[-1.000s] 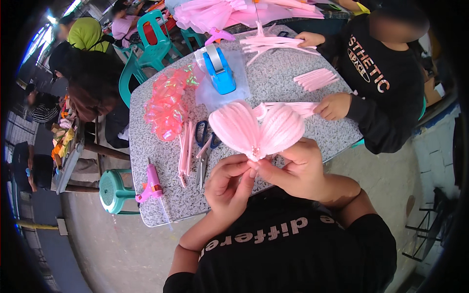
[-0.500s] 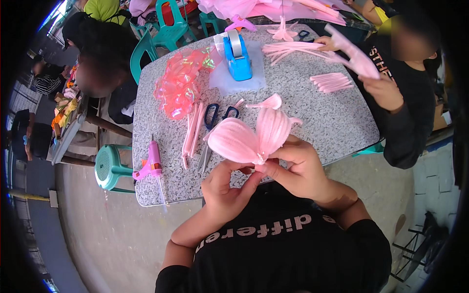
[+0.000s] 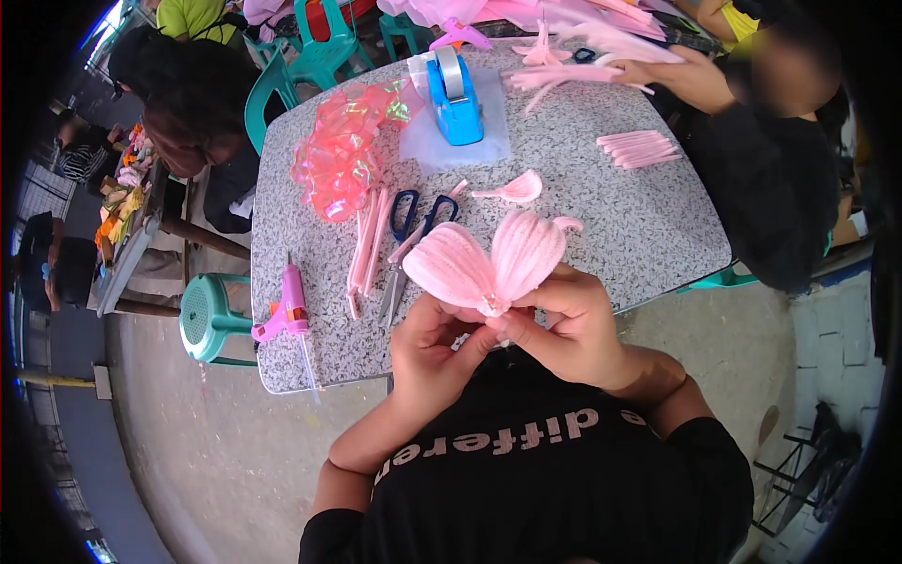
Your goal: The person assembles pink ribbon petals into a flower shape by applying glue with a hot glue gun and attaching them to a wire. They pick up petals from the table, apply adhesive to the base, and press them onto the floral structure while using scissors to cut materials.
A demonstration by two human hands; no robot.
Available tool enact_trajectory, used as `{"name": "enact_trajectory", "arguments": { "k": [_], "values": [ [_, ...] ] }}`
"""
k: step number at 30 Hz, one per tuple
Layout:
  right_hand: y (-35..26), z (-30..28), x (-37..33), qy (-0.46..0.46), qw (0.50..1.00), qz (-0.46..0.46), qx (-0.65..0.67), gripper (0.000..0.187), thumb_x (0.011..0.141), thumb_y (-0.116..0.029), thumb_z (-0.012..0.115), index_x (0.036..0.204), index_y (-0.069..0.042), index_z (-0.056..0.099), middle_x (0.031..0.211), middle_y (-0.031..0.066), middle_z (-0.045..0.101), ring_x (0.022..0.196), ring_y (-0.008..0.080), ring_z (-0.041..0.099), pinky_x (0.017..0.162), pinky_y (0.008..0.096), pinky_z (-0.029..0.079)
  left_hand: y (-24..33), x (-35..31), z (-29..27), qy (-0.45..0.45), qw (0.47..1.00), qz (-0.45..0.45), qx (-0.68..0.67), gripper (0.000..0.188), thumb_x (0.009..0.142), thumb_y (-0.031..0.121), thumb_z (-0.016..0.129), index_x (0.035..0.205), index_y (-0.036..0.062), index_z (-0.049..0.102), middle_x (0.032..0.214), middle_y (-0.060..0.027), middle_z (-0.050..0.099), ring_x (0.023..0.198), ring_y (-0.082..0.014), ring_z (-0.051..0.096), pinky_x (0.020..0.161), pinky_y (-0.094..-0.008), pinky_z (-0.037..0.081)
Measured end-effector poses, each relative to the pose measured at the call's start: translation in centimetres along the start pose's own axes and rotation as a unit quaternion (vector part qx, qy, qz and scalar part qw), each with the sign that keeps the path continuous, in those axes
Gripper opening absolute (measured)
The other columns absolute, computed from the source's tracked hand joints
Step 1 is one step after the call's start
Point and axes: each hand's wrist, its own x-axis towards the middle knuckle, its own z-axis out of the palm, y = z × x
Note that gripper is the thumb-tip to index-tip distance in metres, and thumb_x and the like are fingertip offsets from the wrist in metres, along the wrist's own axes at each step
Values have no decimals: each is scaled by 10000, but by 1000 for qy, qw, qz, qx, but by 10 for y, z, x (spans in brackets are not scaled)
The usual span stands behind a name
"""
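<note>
Above the table's near edge I hold a pink fuzzy flower (image 3: 528,256) made of pipe cleaners, with two broad petals spread upward and a curled tip showing behind the right one. My left hand (image 3: 437,343) pinches its base from the left, fingers closed. Opposite it, my right hand (image 3: 564,324) grips the same base between thumb and fingers. The fingertips partly hide the joint where the petals meet. Just beyond the flower, a loose pink petal (image 3: 519,187) lies on the table. Dark-handled scissors (image 3: 404,230) rest left of it, partly covered by a short pink piece.
On the speckled table (image 3: 601,216) lie pink pipe cleaners (image 3: 368,249), a pink glue gun (image 3: 289,305), iridescent ribbon (image 3: 343,155), a blue tape dispenser (image 3: 456,108) and a pink bundle (image 3: 639,148). A co-worker's hand (image 3: 695,80) handles pink strips at far right. A green stool (image 3: 211,315) stands left.
The flower has turned slightly in my hands, its left petal now more upright. My left hand has shifted a little. The co-worker's hands have moved farther back with the pink strips.
</note>
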Motion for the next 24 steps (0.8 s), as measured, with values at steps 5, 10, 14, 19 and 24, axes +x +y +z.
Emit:
{"name": "enact_trajectory", "arguments": {
  "k": [5,10,14,19,24],
  "values": [
    [-1,-4,-4,-6,999,35,22,119,652,-4,579,768,7,557,667,57,510,543,101,480,483,208,379,-5,-1,1,-11,1000,14,16,196,671,-50,559,841,-27,464,790,-61,533,722,-111,531,650,-229,444],
    [2,-4,-4,-16,989,91,113,121,666,-11,572,783,13,548,705,65,508,602,104,483,528,207,377,-11,-2,-1,-6,1000,16,-1,191,660,-45,574,824,-25,478,797,-65,536,729,-112,531,635,-221,443],
    [11,-7,-7,-31,991,75,111,141,677,-18,566,812,13,544,784,79,511,684,115,490,582,215,382,-16,-3,-3,-40,995,52,78,266,672,-50,555,911,-24,441,845,-80,531,778,-131,519,677,-243,425],
    [4,-7,-9,-18,998,40,38,155,671,-4,560,825,12,547,830,87,513,711,139,504,600,230,390,-11,0,2,16,983,80,162,175,618,14,635,759,-4,534,714,-81,571,643,-103,555,568,-209,434],
    [5,-1,-11,20,997,11,69,164,663,8,553,827,14,548,848,94,511,716,159,508,606,243,393,-10,-1,3,12,970,130,206,175,606,-4,628,766,8,558,698,-88,568,623,-131,565,550,-210,431]
  ]
}}
